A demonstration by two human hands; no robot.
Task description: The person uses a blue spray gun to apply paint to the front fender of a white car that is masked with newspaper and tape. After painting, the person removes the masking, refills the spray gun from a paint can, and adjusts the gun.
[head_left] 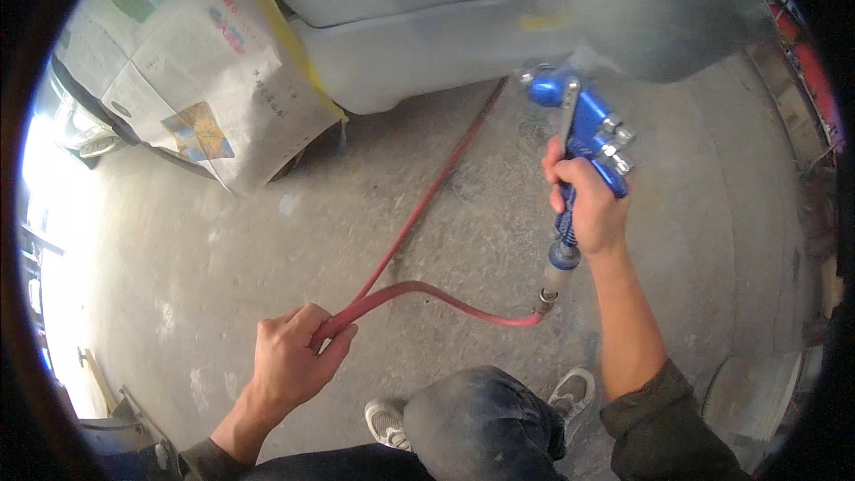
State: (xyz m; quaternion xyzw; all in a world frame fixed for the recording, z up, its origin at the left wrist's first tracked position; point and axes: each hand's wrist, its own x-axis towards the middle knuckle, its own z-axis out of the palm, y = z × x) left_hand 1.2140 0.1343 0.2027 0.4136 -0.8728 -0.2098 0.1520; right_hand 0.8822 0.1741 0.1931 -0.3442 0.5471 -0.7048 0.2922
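My right hand (592,200) is wrapped round the grip of a blue spray gun (592,125), its fingers by the silver trigger. Silver knobs stick out at the gun's back, and its nozzle end faces the grey car body panel (427,53). Above the gun is a large grey, rounded, cup-like shape (677,18), blurred; how it joins the gun is hidden. A red air hose (419,289) hangs from the fitting under the grip and bends across to my left hand (294,352), which is closed round it. From there another length slants away under the car.
Newspaper (205,80) edged with yellow tape covers part of the car at upper left. Below lies a stained concrete floor (445,214), with my shoes (387,423) and bent knee at the bottom. Assorted items (810,80) line the right edge. Bright light enters at left.
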